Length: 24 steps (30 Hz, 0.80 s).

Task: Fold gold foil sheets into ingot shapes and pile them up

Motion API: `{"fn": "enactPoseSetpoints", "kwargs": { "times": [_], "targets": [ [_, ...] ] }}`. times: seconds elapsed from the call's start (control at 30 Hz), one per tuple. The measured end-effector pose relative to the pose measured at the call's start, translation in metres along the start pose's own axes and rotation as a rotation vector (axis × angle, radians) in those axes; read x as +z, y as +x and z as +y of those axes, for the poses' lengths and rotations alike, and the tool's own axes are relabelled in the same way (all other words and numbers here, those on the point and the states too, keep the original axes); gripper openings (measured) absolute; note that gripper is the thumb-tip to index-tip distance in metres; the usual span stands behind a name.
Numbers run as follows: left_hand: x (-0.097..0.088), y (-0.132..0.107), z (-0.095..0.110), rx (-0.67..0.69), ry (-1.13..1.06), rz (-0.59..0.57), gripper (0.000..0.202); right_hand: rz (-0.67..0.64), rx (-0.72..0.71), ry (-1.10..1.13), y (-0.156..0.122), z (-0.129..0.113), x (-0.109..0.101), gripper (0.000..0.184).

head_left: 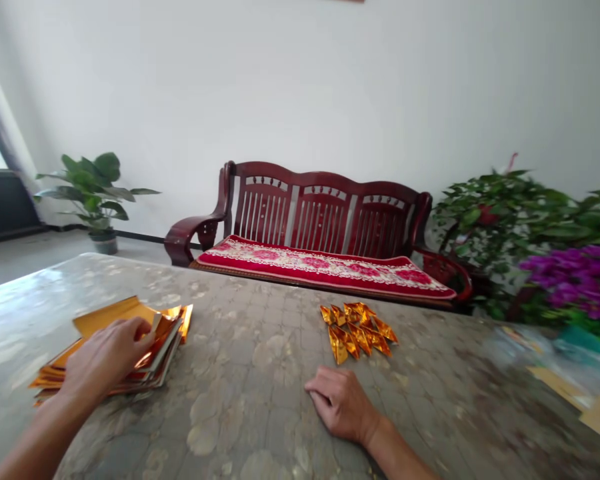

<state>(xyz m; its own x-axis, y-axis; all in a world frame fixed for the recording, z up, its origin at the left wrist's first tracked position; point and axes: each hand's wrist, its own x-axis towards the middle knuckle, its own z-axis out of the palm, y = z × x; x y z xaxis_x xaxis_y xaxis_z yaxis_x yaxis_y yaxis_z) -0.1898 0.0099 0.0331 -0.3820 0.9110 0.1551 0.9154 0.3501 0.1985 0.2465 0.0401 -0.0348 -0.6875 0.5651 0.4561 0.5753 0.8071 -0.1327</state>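
A stack of gold foil paper sheets [167, 323] lies on the patterned table [260, 373] at the left. My left hand [105, 360] rests on top of that stack, fingers curled at a sheet's edge. A small pile of folded gold paper pieces [357, 330] sits near the table's middle. My right hand [343, 403] lies on the table just in front of that pile, fingers loosely curled under, with nothing seen in it.
A dark red wooden bench [325, 220] with a red cushion stands behind the table. A potted green plant [95, 190] is at the far left. Leafy plants and purple flowers [575, 273] fill the right. Blurred packets [570, 373] lie at the table's right edge.
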Motion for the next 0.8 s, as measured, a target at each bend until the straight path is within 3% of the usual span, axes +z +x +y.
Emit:
{"fn": "enactPoseSetpoints", "kwargs": {
  "times": [0.13, 0.37, 0.57, 0.7, 0.77, 0.8],
  "targets": [
    [-0.001, -0.005, 0.011, -0.053, 0.026, 0.023, 0.031, 0.004, 0.019, 0.012, -0.001, 0.0, 0.0, 0.02],
    [-0.004, -0.008, 0.013, -0.126, 0.053, 0.061, 0.037, 0.011, 0.035, 0.021, -0.002, -0.001, 0.001, 0.019],
    [-0.018, -0.023, 0.029, -0.083, 0.146, 0.265, 0.038, 0.018, 0.04, 0.024, -0.002, 0.0, 0.001, 0.019],
    [-0.005, -0.034, 0.042, 0.171, 0.075, 0.534, 0.029, 0.019, 0.041, 0.034, -0.003, 0.0, 0.0, 0.02],
    [0.009, -0.043, 0.052, 0.35, -0.021, 0.586, 0.027, 0.021, 0.045, 0.037, -0.003, 0.001, 0.0, 0.02],
    [0.017, -0.048, 0.059, 0.452, -0.056, 0.556, 0.026, 0.021, 0.047, 0.039, -0.003, 0.001, 0.0, 0.02]
  ]
}}
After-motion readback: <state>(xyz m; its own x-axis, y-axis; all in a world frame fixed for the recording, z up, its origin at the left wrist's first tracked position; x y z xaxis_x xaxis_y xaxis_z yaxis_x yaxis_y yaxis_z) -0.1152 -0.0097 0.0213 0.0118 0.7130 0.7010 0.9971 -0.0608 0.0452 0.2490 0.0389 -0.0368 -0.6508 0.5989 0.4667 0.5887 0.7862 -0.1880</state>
